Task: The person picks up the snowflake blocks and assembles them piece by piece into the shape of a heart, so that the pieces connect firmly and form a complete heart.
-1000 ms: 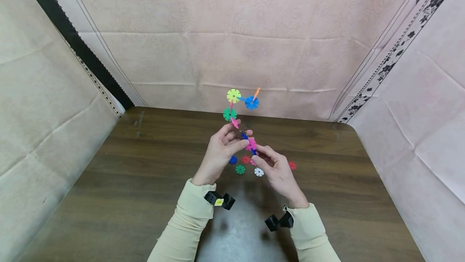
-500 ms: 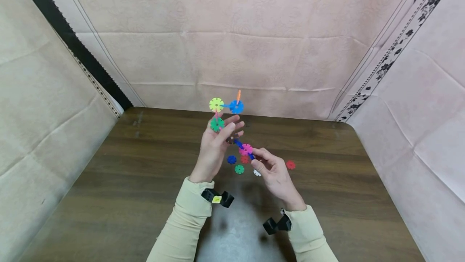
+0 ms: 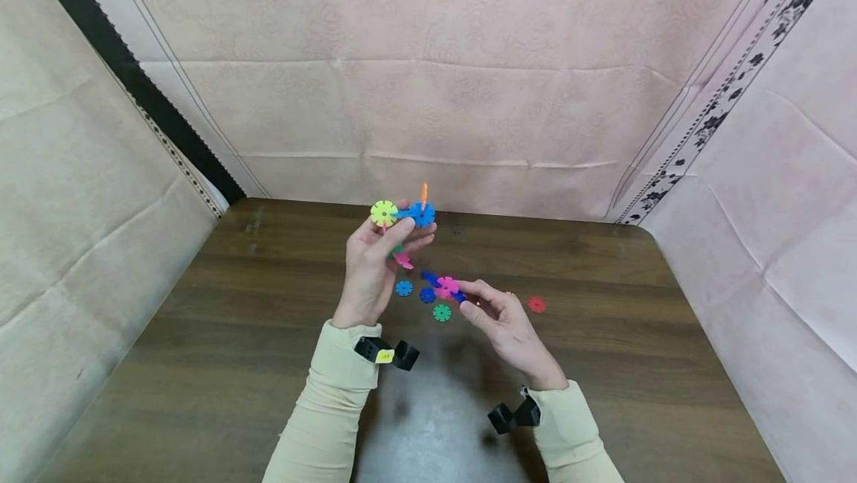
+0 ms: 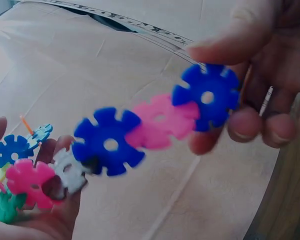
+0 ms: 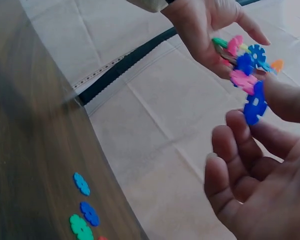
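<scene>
A chain of notched plastic snowflake discs hangs between both hands. My right hand pinches the dark blue disc at its near end by thumb and finger. Beyond it come a pink disc, another dark blue disc and a greyish disc. The far part, with a yellow-green disc, a blue disc and an upright orange disc, lies across the extended fingers of my left hand. The thumb there is straight; a green disc is partly hidden.
Loose discs lie on the wooden table below the hands: light blue, dark blue and green. A red disc lies right of the right hand. Pale cloth walls the back and sides.
The left hand has let go near the pink disc and moved left and up along the chain to its far part. That part has folded into the hand; the right hand keeps its pinch.
</scene>
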{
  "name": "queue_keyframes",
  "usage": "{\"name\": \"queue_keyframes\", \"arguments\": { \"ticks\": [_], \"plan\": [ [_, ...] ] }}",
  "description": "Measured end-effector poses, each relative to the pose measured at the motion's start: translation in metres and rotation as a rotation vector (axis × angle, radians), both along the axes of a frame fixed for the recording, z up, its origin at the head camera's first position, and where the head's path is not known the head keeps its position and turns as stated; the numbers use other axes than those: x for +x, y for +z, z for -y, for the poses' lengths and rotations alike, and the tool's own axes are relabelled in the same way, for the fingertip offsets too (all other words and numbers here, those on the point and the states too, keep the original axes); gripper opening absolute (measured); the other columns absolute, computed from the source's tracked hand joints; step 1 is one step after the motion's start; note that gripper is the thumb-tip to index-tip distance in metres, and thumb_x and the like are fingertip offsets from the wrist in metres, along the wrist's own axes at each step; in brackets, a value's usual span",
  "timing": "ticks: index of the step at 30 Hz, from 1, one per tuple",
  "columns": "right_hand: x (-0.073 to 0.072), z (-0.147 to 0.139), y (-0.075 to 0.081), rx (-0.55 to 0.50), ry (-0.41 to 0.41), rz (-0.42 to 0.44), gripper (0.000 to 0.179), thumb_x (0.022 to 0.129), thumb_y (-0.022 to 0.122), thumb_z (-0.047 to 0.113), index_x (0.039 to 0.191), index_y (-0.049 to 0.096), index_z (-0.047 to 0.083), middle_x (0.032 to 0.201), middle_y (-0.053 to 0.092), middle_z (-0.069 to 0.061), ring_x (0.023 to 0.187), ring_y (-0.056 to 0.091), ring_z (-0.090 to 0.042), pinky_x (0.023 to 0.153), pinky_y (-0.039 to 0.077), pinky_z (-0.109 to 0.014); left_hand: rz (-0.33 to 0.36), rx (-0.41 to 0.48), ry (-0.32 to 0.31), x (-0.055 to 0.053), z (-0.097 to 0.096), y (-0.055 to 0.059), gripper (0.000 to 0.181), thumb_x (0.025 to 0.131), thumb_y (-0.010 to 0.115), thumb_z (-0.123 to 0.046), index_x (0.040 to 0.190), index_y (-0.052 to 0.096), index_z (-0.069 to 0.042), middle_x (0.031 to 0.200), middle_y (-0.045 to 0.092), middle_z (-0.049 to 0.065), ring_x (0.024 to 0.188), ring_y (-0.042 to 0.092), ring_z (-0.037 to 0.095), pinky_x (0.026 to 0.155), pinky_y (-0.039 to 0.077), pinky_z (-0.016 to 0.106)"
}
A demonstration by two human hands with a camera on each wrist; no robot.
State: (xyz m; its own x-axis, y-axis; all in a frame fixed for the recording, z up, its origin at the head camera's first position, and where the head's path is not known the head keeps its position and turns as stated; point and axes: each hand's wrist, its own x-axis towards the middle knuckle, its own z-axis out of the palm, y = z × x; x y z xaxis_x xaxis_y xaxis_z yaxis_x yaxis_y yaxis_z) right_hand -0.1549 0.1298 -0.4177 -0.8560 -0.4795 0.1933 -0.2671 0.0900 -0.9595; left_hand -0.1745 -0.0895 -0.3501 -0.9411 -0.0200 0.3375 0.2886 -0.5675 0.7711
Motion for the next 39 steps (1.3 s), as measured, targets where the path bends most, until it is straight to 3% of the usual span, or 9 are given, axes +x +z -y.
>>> {"name": "queue_keyframes", "arguments": {
  "ticks": [7,13,17,22,26,31,35,39],
  "plan": [
    [-0.002,-0.001,-0.005,0.079,0.066,0.044,0.034,0.098,0.058,0.030,0.132,0.059,0.026,0.118,0.061,-0.002,0.108,0.055,-0.026,0.089,0.051,-0.036,0.076,0.003,0.004,0.001,0.000,-0.003,0.040,0.086,0.075,-0.012,0.117,0.056,0.004,0.103,0.067,0.020,0.091,0.071,0.034,0.085,0.053,0.045],
    [-0.008,-0.005,-0.009,0.122,0.088,0.101,0.039,0.103,0.049,0.032,0.140,0.051,0.020,0.122,0.059,-0.012,0.107,0.058,-0.031,0.092,0.051,-0.040,0.114,-0.047,0.022,0.003,0.000,-0.003,0.038,0.085,0.075,-0.009,0.115,0.055,0.000,0.105,0.066,0.021,0.091,0.071,0.033,0.085,0.053,0.043],
    [-0.019,-0.009,-0.015,0.181,-0.030,0.067,0.041,0.103,0.045,0.037,0.138,0.052,0.016,0.111,0.063,-0.012,0.099,0.061,-0.033,0.086,0.052,-0.046,0.112,-0.051,0.033,0.003,0.001,-0.004,0.033,0.086,0.074,-0.006,0.114,0.056,-0.002,0.105,0.066,0.020,0.090,0.071,0.032,0.086,0.053,0.043],
    [-0.034,-0.014,-0.030,0.375,-0.240,0.051,0.038,0.095,0.063,0.033,0.125,0.061,0.009,0.095,0.062,-0.006,0.081,0.058,-0.025,0.067,0.051,-0.032,0.106,-0.079,0.054,0.004,0.001,-0.006,0.037,0.086,0.073,-0.006,0.119,0.057,0.000,0.105,0.067,0.019,0.089,0.071,0.030,0.087,0.053,0.042],
    [-0.043,-0.013,-0.049,0.568,-0.267,0.064,0.036,0.088,0.074,0.025,0.115,0.065,0.003,0.087,0.054,-0.007,0.076,0.051,-0.021,0.063,0.046,-0.031,0.117,-0.112,0.067,0.004,0.000,-0.007,0.042,0.086,0.074,-0.009,0.122,0.057,0.004,0.102,0.070,0.017,0.087,0.072,0.028,0.087,0.054,0.042],
    [-0.050,-0.010,-0.066,0.758,-0.277,0.007,0.031,0.082,0.080,0.023,0.104,0.069,0.003,0.085,0.054,-0.005,0.086,0.047,-0.020,0.073,0.046,-0.036,0.117,-0.136,0.054,0.006,-0.003,-0.007,0.036,0.084,0.076,-0.008,0.113,0.059,0.004,0.097,0.071,0.017,0.084,0.072,0.027,0.085,0.055,0.041],
    [-0.052,-0.009,-0.069,0.801,-0.288,-0.022,0.027,0.080,0.081,0.021,0.097,0.069,0.005,0.086,0.055,-0.004,0.086,0.048,-0.021,0.076,0.047,-0.038,0.108,-0.145,0.045,0.007,-0.003,-0.006,0.032,0.084,0.076,-0.007,0.110,0.060,0.001,0.097,0.070,0.018,0.084,0.072,0.027,0.085,0.055,0.040],
    [-0.053,-0.009,-0.065,0.784,-0.288,0.003,0.028,0.078,0.083,0.020,0.094,0.064,0.006,0.081,0.055,-0.004,0.075,0.050,-0.019,0.067,0.046,-0.034,0.104,-0.160,0.037,0.007,-0.002,-0.006,0.034,0.084,0.075,-0.006,0.113,0.059,0.003,0.100,0.069,0.018,0.085,0.072,0.028,0.086,0.054,0.041]
  ]
}}
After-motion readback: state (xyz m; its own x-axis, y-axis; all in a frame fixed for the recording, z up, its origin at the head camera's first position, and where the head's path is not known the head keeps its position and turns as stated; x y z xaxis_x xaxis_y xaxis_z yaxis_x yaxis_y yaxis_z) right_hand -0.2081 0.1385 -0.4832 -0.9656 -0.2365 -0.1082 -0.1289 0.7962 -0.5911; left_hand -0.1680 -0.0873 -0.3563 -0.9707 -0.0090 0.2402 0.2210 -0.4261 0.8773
